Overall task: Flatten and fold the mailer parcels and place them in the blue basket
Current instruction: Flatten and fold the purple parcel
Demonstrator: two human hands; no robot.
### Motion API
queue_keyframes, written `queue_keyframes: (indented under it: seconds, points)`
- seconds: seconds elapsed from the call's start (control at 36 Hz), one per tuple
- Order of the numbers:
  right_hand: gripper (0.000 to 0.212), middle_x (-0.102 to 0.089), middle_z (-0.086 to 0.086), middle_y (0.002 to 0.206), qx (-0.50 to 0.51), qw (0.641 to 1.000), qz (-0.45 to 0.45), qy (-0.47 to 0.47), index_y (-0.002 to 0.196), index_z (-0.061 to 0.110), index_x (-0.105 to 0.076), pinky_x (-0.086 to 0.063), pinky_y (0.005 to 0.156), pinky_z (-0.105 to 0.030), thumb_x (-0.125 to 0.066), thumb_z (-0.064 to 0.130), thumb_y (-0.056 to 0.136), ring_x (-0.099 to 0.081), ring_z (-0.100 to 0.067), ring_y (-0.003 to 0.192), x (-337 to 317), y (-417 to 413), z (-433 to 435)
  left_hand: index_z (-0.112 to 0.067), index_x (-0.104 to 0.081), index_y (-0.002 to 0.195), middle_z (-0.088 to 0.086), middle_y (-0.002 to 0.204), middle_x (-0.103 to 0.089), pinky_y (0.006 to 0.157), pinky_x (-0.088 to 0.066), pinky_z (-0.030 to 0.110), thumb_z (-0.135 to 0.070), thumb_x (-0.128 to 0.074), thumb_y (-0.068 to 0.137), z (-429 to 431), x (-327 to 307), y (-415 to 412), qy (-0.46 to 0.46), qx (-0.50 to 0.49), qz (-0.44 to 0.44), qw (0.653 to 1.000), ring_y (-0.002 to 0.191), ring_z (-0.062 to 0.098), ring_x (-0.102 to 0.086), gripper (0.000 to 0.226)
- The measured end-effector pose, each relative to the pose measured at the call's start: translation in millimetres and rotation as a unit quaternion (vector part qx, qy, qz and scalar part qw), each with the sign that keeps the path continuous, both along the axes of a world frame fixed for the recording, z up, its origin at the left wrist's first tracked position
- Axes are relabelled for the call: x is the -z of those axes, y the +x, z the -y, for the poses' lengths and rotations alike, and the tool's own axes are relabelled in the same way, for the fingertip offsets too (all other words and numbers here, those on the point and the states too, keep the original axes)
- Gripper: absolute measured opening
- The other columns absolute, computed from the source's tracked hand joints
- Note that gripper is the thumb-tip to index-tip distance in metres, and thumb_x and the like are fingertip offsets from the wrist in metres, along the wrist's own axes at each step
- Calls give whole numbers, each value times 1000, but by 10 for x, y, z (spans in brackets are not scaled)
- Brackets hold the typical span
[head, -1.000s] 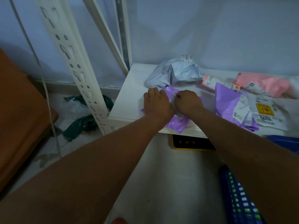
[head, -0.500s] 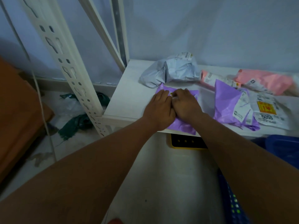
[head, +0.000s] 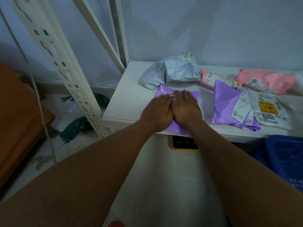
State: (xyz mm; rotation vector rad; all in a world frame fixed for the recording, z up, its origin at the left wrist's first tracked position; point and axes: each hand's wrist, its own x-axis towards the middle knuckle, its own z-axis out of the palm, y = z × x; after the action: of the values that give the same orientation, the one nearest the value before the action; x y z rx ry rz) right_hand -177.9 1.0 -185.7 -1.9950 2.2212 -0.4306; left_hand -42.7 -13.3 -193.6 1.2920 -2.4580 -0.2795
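Note:
A purple mailer (head: 164,91) lies flat on the white shelf (head: 129,102), its near edge hanging over the front. My left hand (head: 158,111) and my right hand (head: 186,108) press down on it side by side, fingers straight. Behind it sits a crumpled grey mailer (head: 173,71). To the right lie a second purple mailer (head: 226,104), a white mailer marked 5055 (head: 268,110) and pink mailers (head: 268,80). The blue basket (head: 285,154) stands below the shelf at the right edge.
A perforated white rack post (head: 54,63) rises at the shelf's left corner. A yellow and black item (head: 183,143) sits under the shelf. Green cloth (head: 77,126) lies on the floor to the left, beside a brown board (head: 18,115).
My right hand has gone from curled on the mailer to flat. Both hands have slid forward over the purple mailer, which now lies spread out flatter.

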Motion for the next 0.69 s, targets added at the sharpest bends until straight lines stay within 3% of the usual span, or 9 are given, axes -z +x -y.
queue_keyframes:
  seconds: [0.06,0.14,0.31,0.39,0.53,0.64,0.69]
  points:
    - [58,-27,-15,160,5,1000,4,5,154,10,-29,-15,122,-46,-19,35,103,-20,-33,149,41,-11,26,-9,-43,148,13,154,-42,119,-22,37,-47,-8,86,-11,-11,5,2,-3,-1,1000,145,26,-35,80]
    - [83,-25,-15,161,-6,1000,-8,12,154,13,-28,-13,122,-46,7,49,89,-18,-33,150,118,-36,83,-8,-45,147,14,152,-43,119,-23,38,-46,-11,87,-19,-10,9,2,-3,-4,1000,143,27,-37,79]
    - [87,-26,-16,161,-10,999,-35,25,154,13,-30,-13,122,-47,10,50,86,-19,-34,149,230,-92,156,-7,-47,145,15,151,-45,119,-23,39,-44,-13,89,-24,11,11,-3,-1,-13,1000,142,28,-39,75]
    - [85,-27,-16,160,-4,1000,-12,17,153,12,-31,-14,122,-47,7,48,85,-20,-34,149,144,-62,95,-7,-47,145,15,151,-45,120,-23,39,-45,-13,88,-32,1,11,-3,-2,-17,1000,143,28,-38,76]
    - [54,-30,-15,159,-3,1000,0,-9,152,9,-31,-17,121,-46,-27,30,103,-23,-33,148,-12,-14,1,-6,-47,145,16,151,-45,119,-25,42,-44,-14,88,-40,-15,17,-1,2,-22,1000,142,29,-39,76]
    - [54,-29,-15,159,-2,1000,9,-2,153,9,-31,-17,122,-45,-27,31,103,-22,-33,148,10,-12,17,-5,-49,143,17,149,-47,118,-27,43,-42,-17,88,-32,3,12,-4,0,-23,1000,141,31,-41,74]
    - [64,-29,-16,159,0,1000,3,3,153,11,-30,-17,122,-46,-13,42,100,-23,-33,148,41,-17,35,-3,-51,141,19,146,-49,117,-30,44,-40,-19,89,-26,20,11,-9,-1,-26,1000,139,32,-44,72]
